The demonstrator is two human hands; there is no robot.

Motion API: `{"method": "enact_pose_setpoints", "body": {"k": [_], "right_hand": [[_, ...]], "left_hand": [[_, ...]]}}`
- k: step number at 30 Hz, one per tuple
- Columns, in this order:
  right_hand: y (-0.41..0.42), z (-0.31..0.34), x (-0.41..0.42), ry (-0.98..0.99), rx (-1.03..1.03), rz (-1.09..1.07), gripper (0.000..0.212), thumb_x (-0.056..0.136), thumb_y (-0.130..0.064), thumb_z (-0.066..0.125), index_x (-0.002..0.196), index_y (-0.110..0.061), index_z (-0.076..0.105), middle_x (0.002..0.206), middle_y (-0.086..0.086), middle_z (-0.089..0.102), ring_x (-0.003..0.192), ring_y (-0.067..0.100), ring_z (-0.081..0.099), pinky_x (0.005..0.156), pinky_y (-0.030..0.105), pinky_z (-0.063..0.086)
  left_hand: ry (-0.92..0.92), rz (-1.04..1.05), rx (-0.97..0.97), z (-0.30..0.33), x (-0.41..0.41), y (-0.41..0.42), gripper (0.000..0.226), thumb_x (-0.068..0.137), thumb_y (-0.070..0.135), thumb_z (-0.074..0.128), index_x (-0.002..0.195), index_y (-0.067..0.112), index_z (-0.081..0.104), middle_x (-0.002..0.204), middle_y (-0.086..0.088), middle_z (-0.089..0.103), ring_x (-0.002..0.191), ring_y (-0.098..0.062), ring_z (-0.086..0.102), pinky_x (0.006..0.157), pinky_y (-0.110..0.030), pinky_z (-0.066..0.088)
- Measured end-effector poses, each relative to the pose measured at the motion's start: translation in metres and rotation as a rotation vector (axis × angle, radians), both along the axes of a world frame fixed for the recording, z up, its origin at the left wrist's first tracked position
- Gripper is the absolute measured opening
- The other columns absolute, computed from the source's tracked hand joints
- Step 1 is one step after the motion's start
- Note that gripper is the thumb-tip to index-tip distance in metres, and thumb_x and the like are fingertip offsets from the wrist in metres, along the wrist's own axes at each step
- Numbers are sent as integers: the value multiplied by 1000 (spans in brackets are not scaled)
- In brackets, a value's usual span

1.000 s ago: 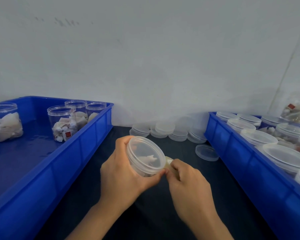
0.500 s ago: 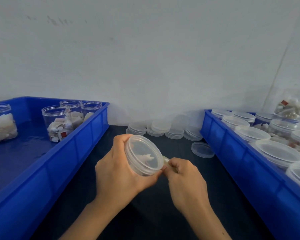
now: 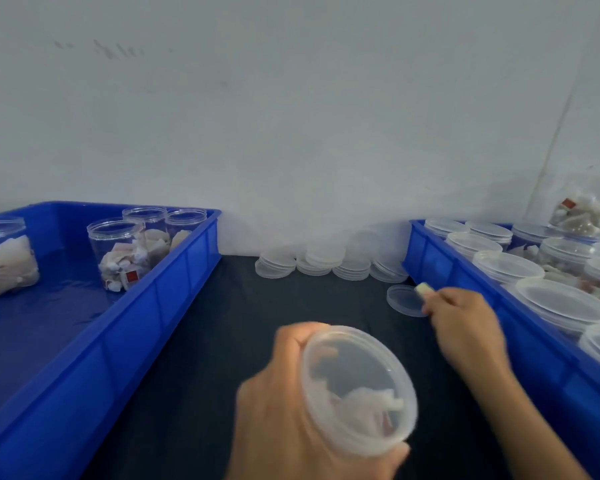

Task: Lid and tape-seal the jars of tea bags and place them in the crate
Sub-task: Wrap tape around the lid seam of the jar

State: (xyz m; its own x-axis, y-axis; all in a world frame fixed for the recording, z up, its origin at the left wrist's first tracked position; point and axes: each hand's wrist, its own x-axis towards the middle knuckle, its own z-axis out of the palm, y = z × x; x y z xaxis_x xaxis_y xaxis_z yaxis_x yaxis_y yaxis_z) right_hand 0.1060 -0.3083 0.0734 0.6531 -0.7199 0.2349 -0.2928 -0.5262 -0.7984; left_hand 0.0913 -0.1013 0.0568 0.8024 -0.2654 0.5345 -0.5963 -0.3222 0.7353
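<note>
Since the earlier frame, the right hand (image 3: 465, 327) has separated from the jar (image 3: 357, 389) and moved away to its own right, toward the right crate (image 3: 465, 282). It pinches a small pale object (image 3: 424, 289) at its fingertips, probably a tape roll or tape end; the blur does not permit identification. The left hand (image 3: 291, 410) has come nearer the camera and grips the lidded jar around its body, lid facing the camera. Tea bags are visible through the lid.

Task status, as a judgement: the held jar is lidded. Whether its tape seal is complete cannot be determined, and placement remains to be done. Beyond the right hand, the right crate holds many lidded jars (image 3: 506, 268), so that batch appears finished. Far to the left of the left hand, the left crate (image 3: 174, 306) holds four open jars (image 3: 118, 258) of tea bags, unlidded. These remain to be processed.

Work surface: a dark cloth-covered table (image 3: 243, 341) lies under both hands. Ahead of the hands, stacks of spare lids (image 3: 323, 258) stand against a plain pale wall (image 3: 291, 116). One loose lid (image 3: 404, 301) lies just beside the right hand's fingertips.
</note>
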Motion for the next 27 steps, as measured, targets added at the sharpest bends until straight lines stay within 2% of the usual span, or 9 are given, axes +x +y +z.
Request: {"method": "enact_pose_setpoints", "body": {"k": [2,6,12,16,19,21,23,25,27], "right_hand": [[2,-5,-5,-41,-41,70,34,98,-33,48,73,-12,59,66,7,58,59,21,51,58,35,40],[42,-25,6,29,-91,296,29,98,-37,45,78,-18,56,72,2,60,65,17,54,63,37,44],[49,-32,11,-35,-115,362,43,95,-50,43,74,-15,54,62,-1,53,57,11,46,57,33,39],[49,-39,19,-44,-189,278,44,92,-46,46,70,-10,57,63,6,59,57,17,49,60,38,47],[52,-53,25,0,-317,392,28,95,-30,44,82,-13,62,76,1,65,73,20,60,71,39,51],[56,-65,29,16,-377,528,26,99,-22,41,92,-12,64,92,2,66,86,19,60,80,39,49],[59,-74,33,53,-433,591,25,101,-21,39,105,-11,61,109,2,61,102,19,54,92,37,43],[61,-72,33,-51,-316,602,22,101,-21,42,112,-13,60,115,-1,56,107,13,50,96,32,39],[64,-59,27,-259,167,720,32,102,-31,39,122,-18,60,121,-4,60,113,6,53,98,30,42]], "left_hand": [[-26,-11,-13,0,5,-10,85,31,64,76,108,47,44,100,34,62,86,11,61,69,-9,48],[-76,40,32,4,37,-7,90,37,60,81,114,38,40,104,27,57,99,11,53,80,-13,46],[-97,103,20,-9,50,4,90,37,70,74,114,41,37,103,32,53,103,15,48,77,-9,41],[-94,98,12,-10,51,-1,91,38,65,77,116,40,37,103,31,52,97,16,50,76,-6,38],[-87,110,-11,-11,53,-1,91,38,63,78,116,38,38,103,28,53,96,12,52,79,-12,42],[-61,123,-40,-13,56,0,91,37,63,79,115,38,39,103,26,54,96,8,54,80,-16,43],[-34,126,-78,-15,58,2,87,37,64,79,111,41,39,102,26,55,97,10,55,76,-12,41],[-15,131,-119,-17,62,4,82,37,65,80,107,47,39,100,30,56,98,16,52,72,-9,39],[23,126,-186,-17,66,5,82,36,69,80,105,47,42,102,36,55,96,17,53,71,-11,40]]}}
